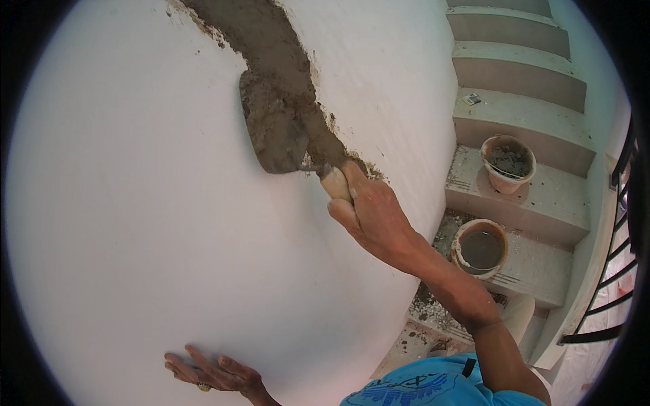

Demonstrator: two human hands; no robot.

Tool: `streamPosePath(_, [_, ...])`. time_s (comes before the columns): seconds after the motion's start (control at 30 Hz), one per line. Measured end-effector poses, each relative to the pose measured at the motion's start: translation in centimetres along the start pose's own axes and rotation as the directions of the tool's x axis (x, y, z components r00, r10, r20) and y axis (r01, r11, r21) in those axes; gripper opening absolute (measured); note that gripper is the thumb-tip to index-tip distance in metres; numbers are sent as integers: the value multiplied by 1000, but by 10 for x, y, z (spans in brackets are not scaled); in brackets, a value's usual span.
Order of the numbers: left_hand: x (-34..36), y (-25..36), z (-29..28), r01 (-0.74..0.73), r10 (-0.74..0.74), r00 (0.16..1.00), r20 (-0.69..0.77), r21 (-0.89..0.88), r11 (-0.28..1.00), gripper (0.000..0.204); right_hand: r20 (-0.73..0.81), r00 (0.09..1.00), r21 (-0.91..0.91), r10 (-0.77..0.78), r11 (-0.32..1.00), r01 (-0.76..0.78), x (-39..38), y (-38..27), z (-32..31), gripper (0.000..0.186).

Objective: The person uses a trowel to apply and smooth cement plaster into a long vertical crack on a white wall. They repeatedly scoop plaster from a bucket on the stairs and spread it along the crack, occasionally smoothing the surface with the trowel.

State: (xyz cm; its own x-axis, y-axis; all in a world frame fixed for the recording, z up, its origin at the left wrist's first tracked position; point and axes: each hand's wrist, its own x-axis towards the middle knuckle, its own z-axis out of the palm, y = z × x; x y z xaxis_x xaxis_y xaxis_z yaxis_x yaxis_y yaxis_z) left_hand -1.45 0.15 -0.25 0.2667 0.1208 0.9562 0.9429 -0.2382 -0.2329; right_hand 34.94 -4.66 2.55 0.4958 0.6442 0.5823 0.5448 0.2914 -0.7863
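Note:
My right hand (pixel 365 216) grips the pale handle (pixel 334 184) of a trowel, its broad blade (pixel 274 125) coated in grey-brown mortar and laid against a long, ragged band of wet mortar (pixel 254 34) that runs diagonally across the white wall (pixel 135 169). Some of the band is hidden behind the blade and my hand. Lower down, my left hand (pixel 213 372) rests with fingers spread against the smooth wall, a ring on one finger.
Concrete stairs (pixel 514 111) run along the right, holding a bucket of lumpy grey material (pixel 508 162), a bucket of murky liquid (pixel 479 247), debris and a small packet (pixel 471 99). A black metal railing (pixel 609 277) stands at the far right.

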Motion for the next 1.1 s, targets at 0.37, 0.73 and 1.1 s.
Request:
streamPosePath(0.37, [1,-1,-5,-65,64,997,37,28,997,53,98,937,117,336,931,-346,-116,67,10,26])
streamPosePath(0.73, [-3,-6,-1,-54,54,998,15,2,999,53,189,959,-45,211,977,-206,-92,53,18,32])
streamPosePath(1.1, [0,-3,-1,-50,50,999,-13,-21,999,53,99,988,-76,116,991,-109,-68,40,12,32])
